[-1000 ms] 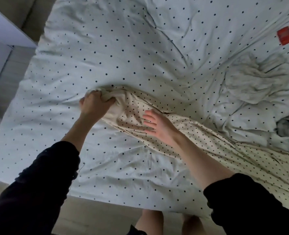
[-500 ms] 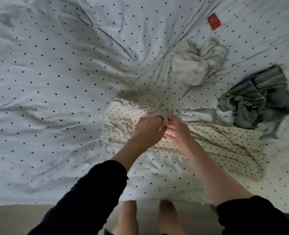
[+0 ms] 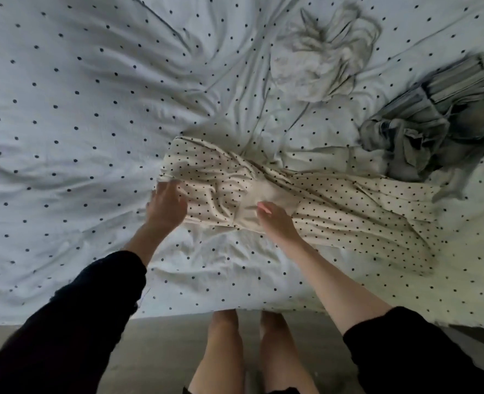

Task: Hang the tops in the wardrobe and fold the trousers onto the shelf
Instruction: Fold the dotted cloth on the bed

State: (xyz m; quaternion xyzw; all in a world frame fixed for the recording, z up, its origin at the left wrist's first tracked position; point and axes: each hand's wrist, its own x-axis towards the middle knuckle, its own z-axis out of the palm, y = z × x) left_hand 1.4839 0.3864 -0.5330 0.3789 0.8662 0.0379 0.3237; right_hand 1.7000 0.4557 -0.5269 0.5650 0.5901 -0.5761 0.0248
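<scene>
Cream dotted trousers [image 3: 329, 194] lie across the bed, running from the middle out to the right, with the near-left end folded over on itself. My left hand [image 3: 165, 207] rests at that folded end's left edge, fingers spread and blurred. My right hand [image 3: 275, 220] lies flat on the cloth at the fold's middle, fingers straight. A crumpled pale grey garment [image 3: 317, 58] sits farther back on the bed. A bunched dark grey garment [image 3: 439, 129] lies at the right.
A white dotted bedsheet [image 3: 79, 123] covers the whole bed. Its near edge [image 3: 178, 314] runs across the lower frame, with bare floor [image 3: 155, 354] and my legs [image 3: 252, 351] below it.
My hands, which were pinching the trousers together at the middle, have parted. The left has slid to the fold's left edge; the right now lies flat. The view shifted slightly right.
</scene>
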